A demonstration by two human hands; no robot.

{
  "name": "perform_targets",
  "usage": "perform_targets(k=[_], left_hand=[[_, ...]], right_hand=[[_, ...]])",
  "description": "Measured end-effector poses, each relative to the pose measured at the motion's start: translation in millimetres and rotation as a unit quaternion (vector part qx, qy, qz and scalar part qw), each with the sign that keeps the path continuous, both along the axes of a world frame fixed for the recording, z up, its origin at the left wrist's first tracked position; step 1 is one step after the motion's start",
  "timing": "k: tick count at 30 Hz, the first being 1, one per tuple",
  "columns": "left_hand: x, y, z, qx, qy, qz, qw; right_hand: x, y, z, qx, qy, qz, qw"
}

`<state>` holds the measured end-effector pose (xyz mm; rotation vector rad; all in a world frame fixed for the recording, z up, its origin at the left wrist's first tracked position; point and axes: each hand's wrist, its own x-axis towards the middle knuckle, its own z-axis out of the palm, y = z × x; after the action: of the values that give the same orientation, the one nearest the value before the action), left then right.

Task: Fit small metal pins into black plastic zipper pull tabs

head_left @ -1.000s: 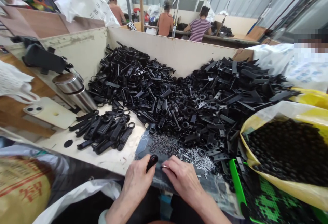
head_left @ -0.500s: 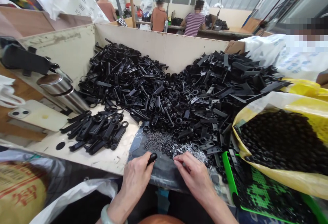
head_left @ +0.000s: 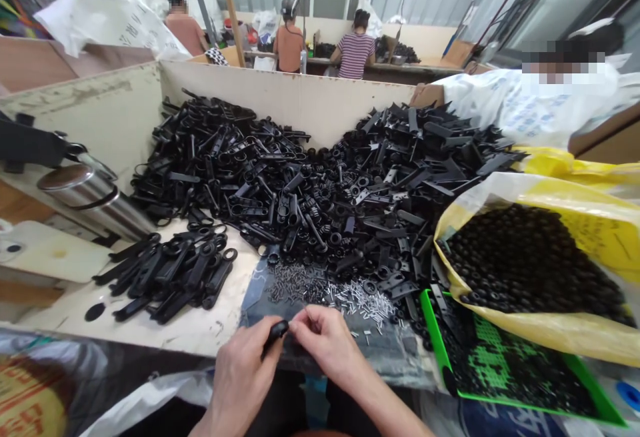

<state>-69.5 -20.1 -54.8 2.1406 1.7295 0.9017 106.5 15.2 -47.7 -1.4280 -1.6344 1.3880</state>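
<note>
My left hand point(head_left: 245, 363) is wrapped round a black plastic part point(head_left: 278, 332), whose rounded end pokes out between thumb and forefinger. Close against that end, my right hand point(head_left: 327, 343) has its thumb and fingertips pinched together; whatever they hold is too small to make out. Just beyond both hands, small dark metal pieces point(head_left: 295, 281) and shiny silver pins point(head_left: 360, 300) lie loose on a dark mat point(head_left: 345, 350). Behind them rises a large heap of black plastic parts point(head_left: 270, 183). To the left, several similar long parts with ring ends point(head_left: 175, 270) are piled together.
A steel flask point(head_left: 100, 200) and a pale phone point(head_left: 53, 250) are at the left. On the right, a yellow-white sack point(head_left: 500, 320) of small black pieces stands by a green tray point(head_left: 435, 337). Low board walls point(head_left: 240, 80) enclose the bench. Several people sit beyond.
My right hand has moved left from beside the silver pins to the end of the black plastic part in my left hand. The view has shifted slightly right.
</note>
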Motion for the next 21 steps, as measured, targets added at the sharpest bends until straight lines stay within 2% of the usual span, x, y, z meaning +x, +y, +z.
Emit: perform_targets(k=[4,6,8,10,13,15,18,21], left_hand=[[-9,-8,-3.7,-0.034,-0.088,-0.045,0.994],[-11,-10,-5.0,-0.042,-0.105,-0.067,0.991],[-11,-11,-4.5,-0.037,-0.116,-0.068,0.990],[-10,-10,-2.5,-0.054,-0.129,-0.057,0.988],[-8,-8,0.7,-0.141,-0.150,-0.016,0.978],[-9,-5,2.0,-0.194,-0.171,0.024,0.966],[-15,1,2.4,-0.227,-0.199,0.085,0.950],[-22,7,0.7,-0.232,-0.197,0.152,0.940]], right_hand=[[-3,-15,-6.8,-0.055,0.046,-0.001,0.997],[-2,-19,-5.4,-0.049,0.047,-0.002,0.998],[2,-19,-0.6,0.009,0.025,0.008,1.000],[7,-16,4.9,0.110,-0.003,0.043,0.993],[9,-6,7.5,0.251,-0.037,0.109,0.961],[6,1,4.0,0.327,-0.089,0.129,0.932],[0,9,-4.6,0.390,-0.191,0.117,0.893],[3,11,-11.2,0.397,-0.246,0.079,0.881]])
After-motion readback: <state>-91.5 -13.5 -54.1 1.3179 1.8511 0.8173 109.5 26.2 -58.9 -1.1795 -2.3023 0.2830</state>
